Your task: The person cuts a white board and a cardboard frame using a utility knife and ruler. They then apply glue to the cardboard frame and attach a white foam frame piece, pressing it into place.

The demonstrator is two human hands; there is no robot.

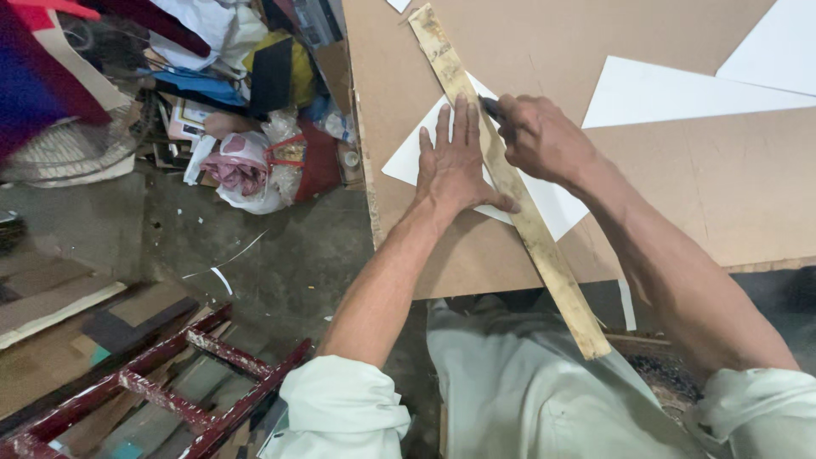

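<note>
Brown board covers the whole table [731, 195], and the white sheet [544, 200] being cut lies near its front left corner, tilted so one point faces the left edge. A long worn wooden strip [510, 183] lies diagonally across that sheet as a straightedge, its far end up near the back of the table and its near end sticking out well past the front edge, over the person's lap.

Left hand [455, 161] is pressed flat on the sheet, fingers spread, thumb against the strip, so that grip is wide open and holding nothing, just pinning things down. Right hand [540, 136] is closed in a tight grip on a dark-handled knife [491, 107], with the tip against the right side of the strip, near the sheet's upper edge. Judging by that, the cut looks like it's only at its start: most of the sheet along the strip lies toward the person and looks uncut, though I can't actually see a cut line.

Room-wise: the path down the strip is open. Two more white sheets [680, 93] lie to the right, well apart. The left edge of the table is near the left hand, and beyond it is bare concrete floor [255, 255], a heap of bags and clutter [246, 161], plus a dark red frame [170, 382] lower down.
</note>
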